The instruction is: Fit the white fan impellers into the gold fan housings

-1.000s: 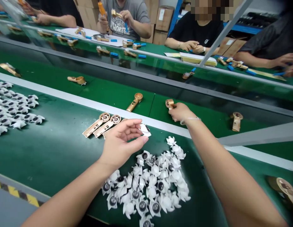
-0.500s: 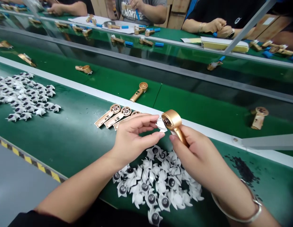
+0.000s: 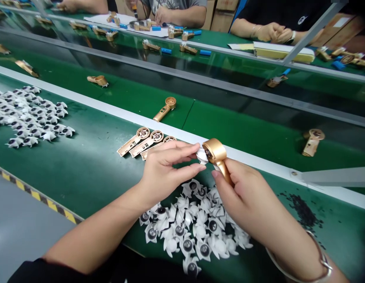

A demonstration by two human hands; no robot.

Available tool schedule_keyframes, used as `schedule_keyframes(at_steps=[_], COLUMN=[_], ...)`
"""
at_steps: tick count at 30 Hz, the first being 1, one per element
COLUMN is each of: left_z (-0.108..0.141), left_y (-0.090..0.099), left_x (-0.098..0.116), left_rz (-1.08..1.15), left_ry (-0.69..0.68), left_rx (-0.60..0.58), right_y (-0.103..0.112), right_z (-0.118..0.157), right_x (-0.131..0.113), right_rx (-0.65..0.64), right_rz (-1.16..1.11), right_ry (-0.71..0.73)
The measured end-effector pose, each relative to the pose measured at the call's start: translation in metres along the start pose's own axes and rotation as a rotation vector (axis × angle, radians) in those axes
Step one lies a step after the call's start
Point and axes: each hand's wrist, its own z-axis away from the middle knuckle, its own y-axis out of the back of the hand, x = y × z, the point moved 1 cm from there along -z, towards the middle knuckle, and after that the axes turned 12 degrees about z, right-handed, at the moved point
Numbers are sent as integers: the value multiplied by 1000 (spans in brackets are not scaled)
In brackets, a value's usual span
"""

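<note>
My right hand (image 3: 241,181) is wrapped round the handle of a gold handheld fan housing (image 3: 216,150), its round head tilted toward my left hand. Between the thumb and fingers of my left hand (image 3: 167,165) is a white fan blade (image 3: 202,156), held at the open face of the round head. Whether the blade touches the part inside cannot be made out. Below both hands lies a heap of white fan blades (image 3: 200,232), several with dark hubs facing up. Left of my hands, gold fan half-shells (image 3: 136,142) lie side by side, one partly hidden by my left hand.
More white fan blades (image 3: 32,118) spread over the bench at left. Gold housings, one at the middle (image 3: 166,109), lie on the green belt (image 3: 229,133) beyond a white rail. Small black bits (image 3: 304,210) lie at right. A metal strut (image 3: 335,177) juts in; co-workers' hands (image 3: 273,32) show across.
The gold housings on the belt have shifted slightly left. The white blade has turned a little and sits closer to the fan head. Both hands keep their grips.
</note>
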Motion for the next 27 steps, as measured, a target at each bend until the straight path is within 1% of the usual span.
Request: schedule_keyframes(at_steps=[2,5,8,13,14,16,19,21,23,27], left_z=[0,-1,-3,-1,0,2,5,6,6,6], left_y=[0,-1,-3,-8,-9,-9,-8,-7,-7,-9], left_x=[-1,-1,1,1,0,0,2,4,5,7], left_rz=[56,173,231,334,345,329,226,161,154,226], left_ry=[58,177,233,341,334,266,118,61,54,86], left_rx=[13,58,101,191,198,192,161,141,130,140], right_y=[-2,-5,-6,-10,-11,-13,-14,-13,-13,-11], right_z=[1,2,3,2,2,2,2,4,5,7], right_x=[0,0,0,-3,-4,-6,-9,-10,-12,-14], right_rx=[20,14,14,96,113,136,121,103,102,138], right_rz=[48,84,80,88,83,66,40,34,33,23], right_ry=[16,35,70,73,71,71,84,77,65,56])
